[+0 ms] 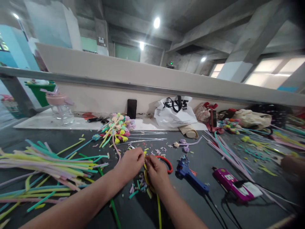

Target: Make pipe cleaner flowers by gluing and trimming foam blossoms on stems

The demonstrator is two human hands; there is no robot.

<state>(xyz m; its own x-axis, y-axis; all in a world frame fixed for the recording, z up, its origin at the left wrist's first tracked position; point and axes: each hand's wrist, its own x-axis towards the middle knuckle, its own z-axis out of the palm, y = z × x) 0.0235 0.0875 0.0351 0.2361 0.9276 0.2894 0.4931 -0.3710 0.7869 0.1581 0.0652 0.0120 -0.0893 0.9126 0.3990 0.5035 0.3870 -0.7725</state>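
My left hand (132, 161) and my right hand (157, 171) meet over the middle of the dark table, fingers pinched closed. Between their fingertips shows a small bit of yellow pipe cleaner (145, 153). A yellow strand (159, 211) hangs below my right hand; whether it is the same piece I cannot tell. Just behind my right hand is a red loop handle (168, 163), the rest of it hidden. Under the hands lie short cut pipe cleaner bits (137, 186). A green pipe cleaner (114, 211) runs beneath my left forearm.
Pastel pipe cleaners (47, 168) are heaped at left. Right of my hands lie a blue glue gun (190, 176) and a magenta device (234, 184), both with cables. Behind stand fuzzy flowers (118, 127), a phone (132, 108), a bottle (59, 108) and a white bag (175, 113). Another person's hand (292, 167) is far right.
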